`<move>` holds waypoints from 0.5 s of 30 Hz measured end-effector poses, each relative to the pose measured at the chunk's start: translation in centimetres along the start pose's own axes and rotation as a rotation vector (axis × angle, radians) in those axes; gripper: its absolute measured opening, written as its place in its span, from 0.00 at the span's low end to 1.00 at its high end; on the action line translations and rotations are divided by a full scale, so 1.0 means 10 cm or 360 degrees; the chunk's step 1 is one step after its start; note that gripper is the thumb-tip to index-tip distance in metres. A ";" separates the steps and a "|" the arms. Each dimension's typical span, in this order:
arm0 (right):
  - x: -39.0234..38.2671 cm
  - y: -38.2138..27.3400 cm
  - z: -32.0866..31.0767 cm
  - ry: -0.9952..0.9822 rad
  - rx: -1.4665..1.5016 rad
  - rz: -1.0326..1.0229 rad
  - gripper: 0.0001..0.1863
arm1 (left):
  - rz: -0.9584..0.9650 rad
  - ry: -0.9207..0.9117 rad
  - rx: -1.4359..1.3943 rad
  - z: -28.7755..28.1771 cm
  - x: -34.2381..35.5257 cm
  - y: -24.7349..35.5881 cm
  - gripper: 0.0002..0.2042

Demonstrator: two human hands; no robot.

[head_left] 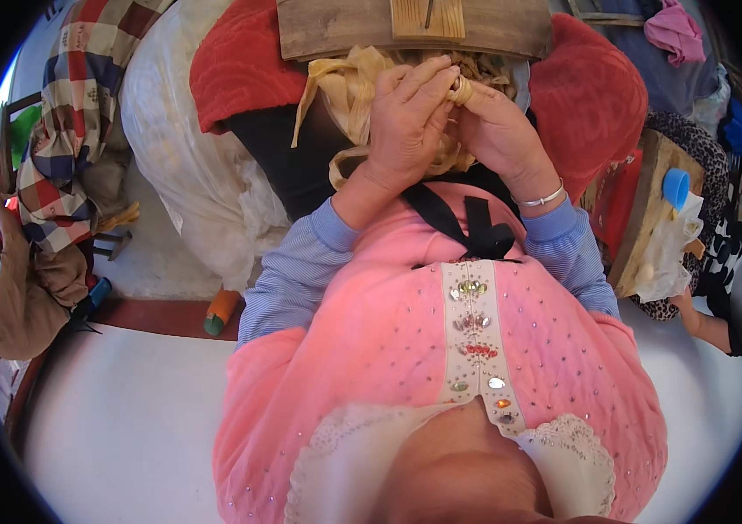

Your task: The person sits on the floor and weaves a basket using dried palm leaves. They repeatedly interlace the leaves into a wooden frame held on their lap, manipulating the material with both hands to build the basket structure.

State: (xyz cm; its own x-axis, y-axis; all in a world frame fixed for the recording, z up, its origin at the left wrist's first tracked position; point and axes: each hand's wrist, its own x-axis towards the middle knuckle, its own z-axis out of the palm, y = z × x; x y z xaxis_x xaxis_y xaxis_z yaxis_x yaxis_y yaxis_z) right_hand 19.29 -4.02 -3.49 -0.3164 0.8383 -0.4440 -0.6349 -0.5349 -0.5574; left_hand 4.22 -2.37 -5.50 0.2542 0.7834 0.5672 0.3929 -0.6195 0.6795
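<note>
My left hand (pixel 408 120) and my right hand (pixel 504 127) meet above my lap, their fingers bent and pressed together. A narrow, pale yellow strip (pixel 461 90) is wound in a small coil at the fingertips, pinched between both hands. Whether the coil circles a finger or a bundle is hidden. Behind and below the hands, more limp yellowish strips (pixel 349 83) hang and lie loosely. A wooden board (pixel 336 31) stands just beyond them, with a smaller wood block (pixel 428 19) on it and a dark metal spike or rod upright in the block.
Red cloth (pixel 244 65) covers both knees. A white plastic sack (pixel 183 131) bulges at my left. On the right, a wooden surface (pixel 650 218) carries a blue cup (pixel 676 188) and a clear plastic bag (pixel 672 253). Other people's arms show at both sides.
</note>
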 end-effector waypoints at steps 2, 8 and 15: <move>-0.01 -0.03 -0.02 -0.0053 -0.0032 -0.0046 0.10 | -0.0034 -0.0011 -0.0101 -0.03 0.03 0.04 0.18; 0.03 -0.10 0.14 0.0408 -0.1535 -0.1097 0.06 | -0.0499 -0.0321 -0.0254 -0.15 0.33 0.25 0.10; 0.04 -0.31 0.25 0.0540 -0.2129 -0.1795 0.03 | -0.1040 -0.0153 -0.0935 0.18 0.41 0.11 0.10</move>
State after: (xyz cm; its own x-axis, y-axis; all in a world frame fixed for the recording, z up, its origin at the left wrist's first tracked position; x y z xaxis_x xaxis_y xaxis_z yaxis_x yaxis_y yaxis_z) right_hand 19.40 -1.79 -0.21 0.0796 0.8598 0.5044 0.5841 0.3698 -0.7226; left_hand 7.32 0.24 -3.28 0.2214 0.9743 -0.0421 -0.0252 0.0488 0.9985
